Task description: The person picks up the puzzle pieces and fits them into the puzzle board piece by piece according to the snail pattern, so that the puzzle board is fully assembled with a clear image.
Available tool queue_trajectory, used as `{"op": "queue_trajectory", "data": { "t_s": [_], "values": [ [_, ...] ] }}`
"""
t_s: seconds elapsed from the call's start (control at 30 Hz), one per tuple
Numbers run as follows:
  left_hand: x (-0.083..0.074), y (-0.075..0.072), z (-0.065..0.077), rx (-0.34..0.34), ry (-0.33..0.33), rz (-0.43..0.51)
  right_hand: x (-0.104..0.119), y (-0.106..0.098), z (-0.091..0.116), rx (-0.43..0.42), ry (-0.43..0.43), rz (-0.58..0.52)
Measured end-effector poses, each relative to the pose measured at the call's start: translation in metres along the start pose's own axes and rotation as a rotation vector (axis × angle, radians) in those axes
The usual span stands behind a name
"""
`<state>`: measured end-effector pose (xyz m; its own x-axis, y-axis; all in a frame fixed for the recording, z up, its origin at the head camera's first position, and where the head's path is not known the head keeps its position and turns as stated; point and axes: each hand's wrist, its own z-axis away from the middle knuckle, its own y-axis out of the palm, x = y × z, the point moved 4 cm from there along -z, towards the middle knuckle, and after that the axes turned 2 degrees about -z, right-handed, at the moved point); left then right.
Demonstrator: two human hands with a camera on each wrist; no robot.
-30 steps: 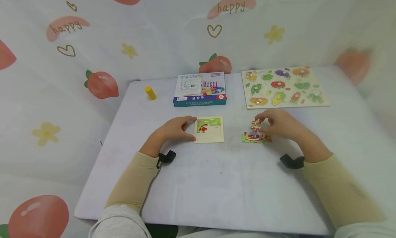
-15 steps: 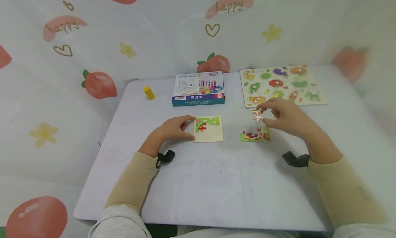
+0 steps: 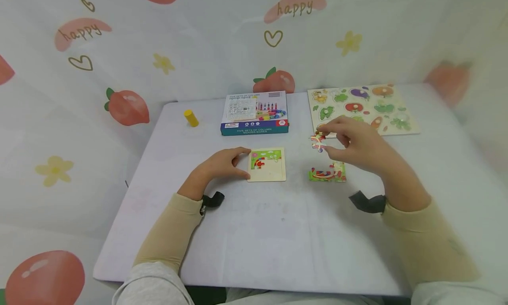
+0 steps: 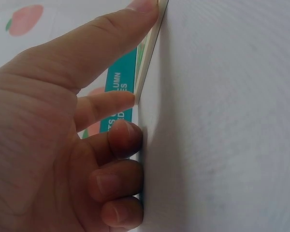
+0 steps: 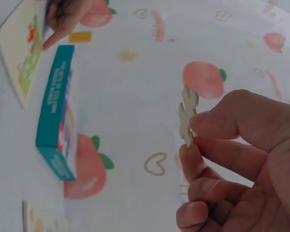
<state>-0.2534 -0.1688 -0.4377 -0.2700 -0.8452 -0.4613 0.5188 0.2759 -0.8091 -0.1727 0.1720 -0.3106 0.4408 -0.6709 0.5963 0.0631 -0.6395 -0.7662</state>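
My left hand (image 3: 221, 165) holds the left edge of a small square wooden puzzle tray (image 3: 271, 173), thumb at the near corner and index finger at the far one. Puzzle pieces (image 3: 274, 155) in green and red fill the tray's top and part of its left side; bare wood shows elsewhere. In the left wrist view the tray's edge (image 4: 146, 72) lies between thumb and index finger, the other fingers curled. My right hand (image 3: 357, 144) pinches a red-and-white jigsaw piece (image 3: 317, 142) above the table; its plain back (image 5: 187, 116) faces the right wrist camera. Below lie several loose jigsaw pieces (image 3: 323, 176).
A beaded-column toy box (image 3: 255, 115) stands behind the tray. A vegetable peg puzzle board (image 3: 371, 126) lies at the back right, partly behind my right hand. A yellow cylinder (image 3: 191, 118) is at the back left. A printed curtain (image 3: 214, 45) hangs behind the table.
My right hand has lifted the jigsaw piece up from the loose pieces, then moved it left. The left hand and the tray have kept their place.
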Motion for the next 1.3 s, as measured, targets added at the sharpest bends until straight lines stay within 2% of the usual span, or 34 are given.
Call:
{"op": "queue_trajectory", "data": {
  "t_s": [0.37,0.53,0.8,1.03,1.3],
  "values": [
    [0.003,0.002,-0.001,-0.008,0.015,-0.006,0.026,0.009,-0.021,-0.009,-0.113,-0.084],
    [0.003,0.0,-0.002,-0.011,0.012,-0.005,0.04,0.019,-0.031,-0.002,-0.117,-0.13],
    [0.002,0.0,-0.002,0.008,0.009,-0.004,0.049,0.043,-0.04,0.062,-0.047,-0.155],
    [0.003,0.003,-0.003,0.013,0.005,-0.008,0.042,0.07,-0.051,0.145,0.013,-0.184],
    [0.0,-0.001,0.0,0.008,0.0,0.001,0.032,0.1,-0.066,0.22,0.031,-0.19]
  ]
}}
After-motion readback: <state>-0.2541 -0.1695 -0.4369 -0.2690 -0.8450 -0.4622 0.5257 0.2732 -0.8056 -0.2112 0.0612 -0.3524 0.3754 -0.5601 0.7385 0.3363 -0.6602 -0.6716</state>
